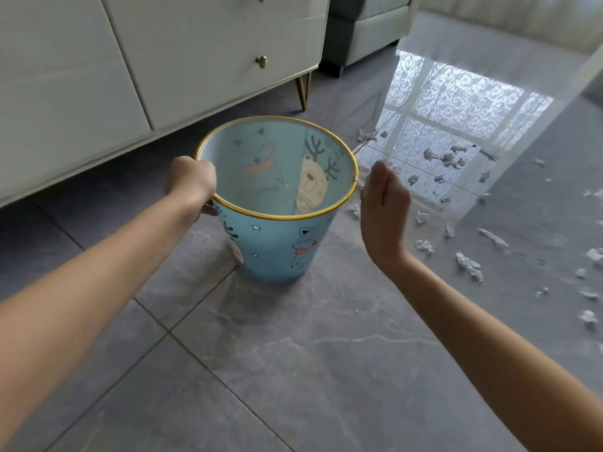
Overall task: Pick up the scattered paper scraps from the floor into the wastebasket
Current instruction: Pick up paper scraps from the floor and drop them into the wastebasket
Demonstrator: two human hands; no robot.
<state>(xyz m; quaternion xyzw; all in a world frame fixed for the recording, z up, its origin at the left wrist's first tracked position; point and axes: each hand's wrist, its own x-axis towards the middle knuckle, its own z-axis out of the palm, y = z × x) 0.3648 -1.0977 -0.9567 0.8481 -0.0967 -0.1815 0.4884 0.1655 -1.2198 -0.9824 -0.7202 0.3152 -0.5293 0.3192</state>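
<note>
**One hand on the rim, one flat beside it**

The left hand (192, 181) grips the near-left edge of the wastebasket (277, 246), fingers curled over the thin gold rim and the thumb against the outer wall. The right hand (385, 210) holds nothing: it stands on edge just beside the right side of the rim, palm facing the basket, fingers straight and pressed together. Whether it touches the basket cannot be told.

The single basket is round and tapers toward its base. Its smooth pale-blue wall is printed with cartoon animals and small stars, and it stands upright.

The floor (293, 353) is glossy grey tile veined like marble, with wide open room in front of and to the right of the basket. The paper scraps (469, 265), white and crumpled, lie scattered on the tiles to the right, well over a dozen, too small to count exactly.

Behind the basket stands one pale cabinet (212, 60) with two brass knobs and one slim gold leg in view. A grey-green sofa (365, 31) sits beyond its right end
</note>
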